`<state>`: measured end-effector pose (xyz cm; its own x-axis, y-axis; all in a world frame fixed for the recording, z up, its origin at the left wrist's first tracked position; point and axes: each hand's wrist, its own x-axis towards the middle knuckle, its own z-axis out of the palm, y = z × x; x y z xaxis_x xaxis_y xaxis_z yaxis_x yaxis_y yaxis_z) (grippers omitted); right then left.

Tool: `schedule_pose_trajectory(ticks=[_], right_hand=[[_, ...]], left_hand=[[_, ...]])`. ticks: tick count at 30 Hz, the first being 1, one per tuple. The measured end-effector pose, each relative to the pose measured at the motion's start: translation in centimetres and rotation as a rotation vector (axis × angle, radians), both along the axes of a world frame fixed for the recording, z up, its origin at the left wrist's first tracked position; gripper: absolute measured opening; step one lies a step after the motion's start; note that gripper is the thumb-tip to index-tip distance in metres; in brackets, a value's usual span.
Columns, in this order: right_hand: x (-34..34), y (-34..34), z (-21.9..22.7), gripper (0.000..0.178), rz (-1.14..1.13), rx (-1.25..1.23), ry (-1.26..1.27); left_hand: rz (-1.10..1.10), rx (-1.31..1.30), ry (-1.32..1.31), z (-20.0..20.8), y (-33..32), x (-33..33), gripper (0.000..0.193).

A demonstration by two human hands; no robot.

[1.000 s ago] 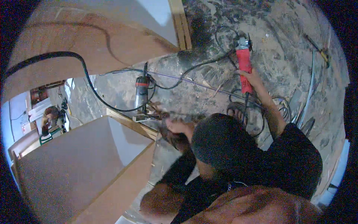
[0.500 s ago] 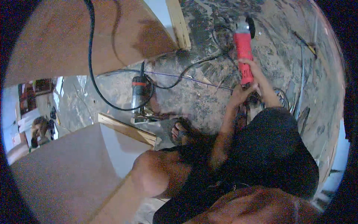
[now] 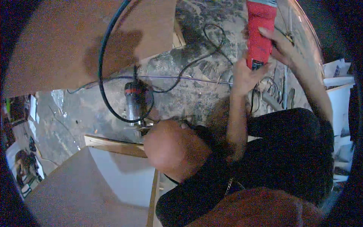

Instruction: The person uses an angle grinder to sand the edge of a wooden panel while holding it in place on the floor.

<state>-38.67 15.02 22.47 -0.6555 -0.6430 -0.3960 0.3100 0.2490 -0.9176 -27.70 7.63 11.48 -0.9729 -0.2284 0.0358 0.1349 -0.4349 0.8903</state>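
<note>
A red angle grinder is held up at the far right, with its grey head cut off by the upper edge of the view. My left hand is closed round its rear end, close to a dark label. Along the right side of the red body, my right hand grips the casing, its fingers partly smeared by motion. A second power tool, dark with an orange-red band and a clear lower part, stands on the floor left of centre. Its thick black cable loops in front of it.
A large brown board fills the far left. Nearer, a wood-framed panel leans beside my knee. A thinner black cord winds over the dusty floor. A person is at the left rim.
Both hands have raised the angle grinder toward me and slightly rightward, so it looks larger and its head leaves the view. My view has shifted, and my knee sits nearer the standing tool.
</note>
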Motion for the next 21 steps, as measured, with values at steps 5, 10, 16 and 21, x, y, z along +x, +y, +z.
schedule_pose_trajectory(ticks=[5, 10, 16, 21], right_hand=[[-0.5, -4.9, -0.5, 0.042, -0.112, 0.123, 0.373], [1.3, -14.3, -2.4, 0.037, -0.555, -0.083, 0.088], [-6.5, -7.7, -14.9, 0.042, -0.285, -0.519, -0.286], [-4.5, -8.1, -19.9, 0.042, -0.284, -0.692, -0.466]], left_hand=[[0.362, -0.375, -0.280, -2.5, -0.5, -0.2, 0.070], [0.668, -0.564, -0.379, -5.6, -5.2, 1.1, 0.089], [0.262, 0.039, -0.059, -8.2, -5.5, 2.1, 0.073], [0.453, 0.154, -0.207, -13.2, -4.2, 3.6, 0.063]])
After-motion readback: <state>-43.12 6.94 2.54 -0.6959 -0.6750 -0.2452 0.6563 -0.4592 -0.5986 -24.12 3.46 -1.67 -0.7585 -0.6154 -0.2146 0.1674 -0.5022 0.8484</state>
